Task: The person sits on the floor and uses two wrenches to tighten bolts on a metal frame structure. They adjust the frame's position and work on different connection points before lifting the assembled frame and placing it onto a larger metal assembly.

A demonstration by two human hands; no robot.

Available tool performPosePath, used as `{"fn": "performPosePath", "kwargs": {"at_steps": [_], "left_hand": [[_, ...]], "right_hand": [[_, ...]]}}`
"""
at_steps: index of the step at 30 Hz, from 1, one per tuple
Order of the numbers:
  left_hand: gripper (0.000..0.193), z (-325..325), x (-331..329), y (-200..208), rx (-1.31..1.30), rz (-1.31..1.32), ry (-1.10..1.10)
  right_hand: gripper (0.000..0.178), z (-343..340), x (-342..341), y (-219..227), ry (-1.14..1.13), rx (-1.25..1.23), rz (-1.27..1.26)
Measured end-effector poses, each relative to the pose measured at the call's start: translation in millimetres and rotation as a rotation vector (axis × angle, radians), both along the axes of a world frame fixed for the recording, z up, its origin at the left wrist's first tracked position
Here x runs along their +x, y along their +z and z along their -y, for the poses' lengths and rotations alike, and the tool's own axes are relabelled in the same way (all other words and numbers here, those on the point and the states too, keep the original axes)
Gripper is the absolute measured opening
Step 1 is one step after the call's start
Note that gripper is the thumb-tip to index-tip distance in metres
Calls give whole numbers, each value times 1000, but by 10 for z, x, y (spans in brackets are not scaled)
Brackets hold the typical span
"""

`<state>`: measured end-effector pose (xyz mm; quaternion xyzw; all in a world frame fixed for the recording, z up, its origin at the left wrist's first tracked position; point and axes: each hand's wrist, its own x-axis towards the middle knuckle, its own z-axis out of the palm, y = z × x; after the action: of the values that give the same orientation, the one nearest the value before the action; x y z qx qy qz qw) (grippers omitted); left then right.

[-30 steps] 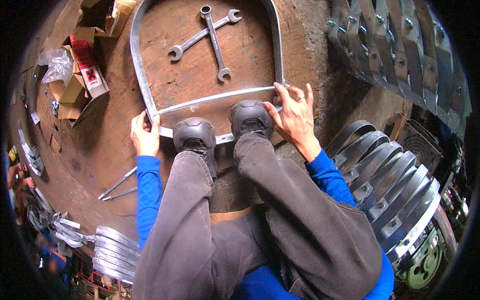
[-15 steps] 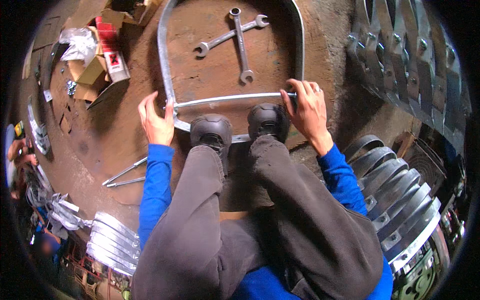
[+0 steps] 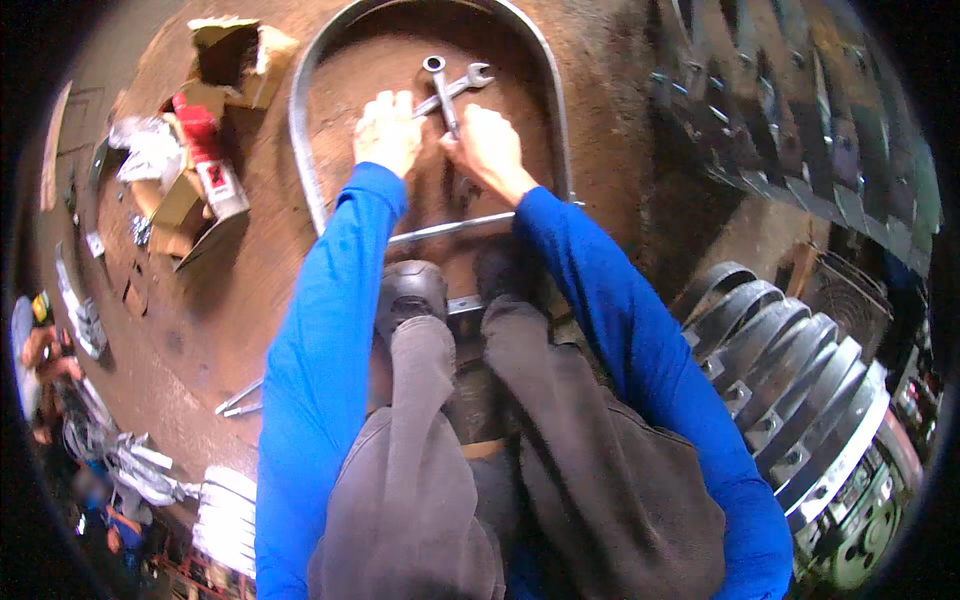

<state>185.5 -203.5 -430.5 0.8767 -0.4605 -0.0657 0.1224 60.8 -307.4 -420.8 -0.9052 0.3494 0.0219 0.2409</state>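
Note:
Two crossed combination wrenches lie inside a curved grey metal band (image 3: pixel 299 120). My right hand (image 3: pixel 490 152) is closed at the shaft of the upper wrench (image 3: pixel 434 66), its thumb and fingers on either side. My left hand (image 3: pixel 388 138) lies over the left end of the lower wrench (image 3: pixel 478 76), fingers stretched forward and hiding that end. A thin metal rod (image 3: pixel 440 230) spans the band near my shoes, partly covered by my right sleeve.
Opened cardboard boxes (image 3: pixel 180 215) and a white plastic bag (image 3: pixel 140 135) sit at the left. Curved metal bands (image 3: pixel 790 370) are stacked at right, below a row of bent metal strips (image 3: pixel 830 120). Metal rods (image 3: pixel 240 400) lie beside my left arm. A person (image 3: pixel 45 360) is at the far left.
Both hands have left the ends of the cross rod and reached forward and inward to the wrenches. The view has shifted; the wrenches and metal band keep their places.

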Motion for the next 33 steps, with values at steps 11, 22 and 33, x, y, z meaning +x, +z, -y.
{"fn": "performPosePath", "kwargs": {"at_steps": [11,22,33], "left_hand": [[43,129,139,22,351,-167,-133],[19,325,-995,736,-198,-1100,316],[20,500,-1625,594,-418,-865,168]], "right_hand": [[16,189,-1274,1059,-201,225,442],[28,40,-2398,932,-344,333,799],[9,-135,-2744,683,-27,228,729]]}}
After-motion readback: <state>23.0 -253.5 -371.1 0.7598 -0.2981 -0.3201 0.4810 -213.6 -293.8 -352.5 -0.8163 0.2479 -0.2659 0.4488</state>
